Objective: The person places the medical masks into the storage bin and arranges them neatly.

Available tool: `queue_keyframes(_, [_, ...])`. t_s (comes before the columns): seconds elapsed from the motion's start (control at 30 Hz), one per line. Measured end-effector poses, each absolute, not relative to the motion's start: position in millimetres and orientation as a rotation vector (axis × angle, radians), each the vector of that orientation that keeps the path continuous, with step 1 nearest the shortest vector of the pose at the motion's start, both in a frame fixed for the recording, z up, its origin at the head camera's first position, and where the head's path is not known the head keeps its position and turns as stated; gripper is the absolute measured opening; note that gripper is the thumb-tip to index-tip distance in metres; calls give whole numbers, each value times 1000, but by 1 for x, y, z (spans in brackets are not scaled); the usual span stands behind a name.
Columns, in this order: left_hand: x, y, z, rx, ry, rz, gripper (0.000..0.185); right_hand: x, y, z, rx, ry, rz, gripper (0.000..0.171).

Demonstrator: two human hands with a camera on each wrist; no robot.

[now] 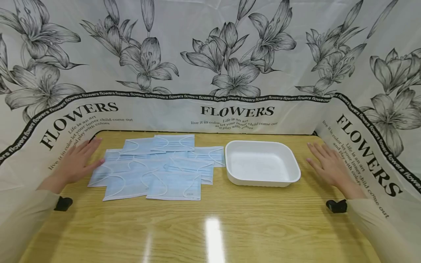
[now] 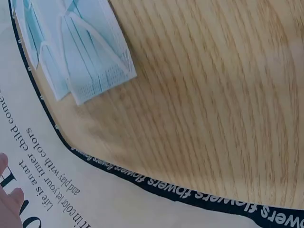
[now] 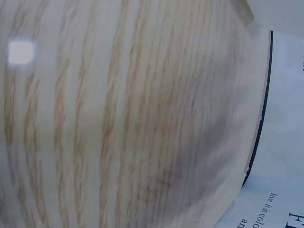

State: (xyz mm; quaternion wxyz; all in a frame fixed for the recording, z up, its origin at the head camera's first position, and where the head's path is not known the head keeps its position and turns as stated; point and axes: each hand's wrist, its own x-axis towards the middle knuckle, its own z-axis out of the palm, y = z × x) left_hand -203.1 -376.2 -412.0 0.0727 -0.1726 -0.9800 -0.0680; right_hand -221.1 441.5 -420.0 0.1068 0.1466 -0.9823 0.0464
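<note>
Several light blue face masks with white ear loops lie flat in an overlapping pile on the table, left of centre in the head view. Beside the pile, to its right, stands a white rectangular tub with nothing in it. My left hand is held out left of the masks, fingers straight, holding nothing. To the right of the tub, my right hand is also stretched out and holds nothing. In the left wrist view, mask ends show at the top left and a bit of my hand at the edge.
The wood-grain table carries a bright light reflection near its front. A white flower-printed cloth stands round its back and sides. Each wrist wears a black device, one on the left and one on the right.
</note>
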Motion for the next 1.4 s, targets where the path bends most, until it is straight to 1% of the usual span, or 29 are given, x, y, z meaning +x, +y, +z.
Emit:
queue_keyframes(0.33, [-203, -358, -424, -544, -2882, -299, 67, -223, 426, -419, 436, -2756, 335, 52])
queue_keyframes(0.63, [-198, -336, -422, -532, -2807, -373, 66, -223, 416, -419, 372, -2688, 514, 43])
queue_keyframes(0.93, [-195, -312, -417, -414, -2884, -483, 63, -224, 402, -417, 284, -2635, 816, 41])
queue_keyframes(1.03, [-194, -304, -414, -390, -2900, -521, 60, -226, 396, -417, 295, -2613, 884, 41])
queue_keyframes(1.23, [-191, -289, -410, -380, -2936, -671, 56, -228, 384, -420, 230, -2603, 900, 39])
queue_keyframes(1.4, [-187, -278, -408, -298, -2963, -827, 54, -229, 378, -421, 159, -2630, 882, 40])
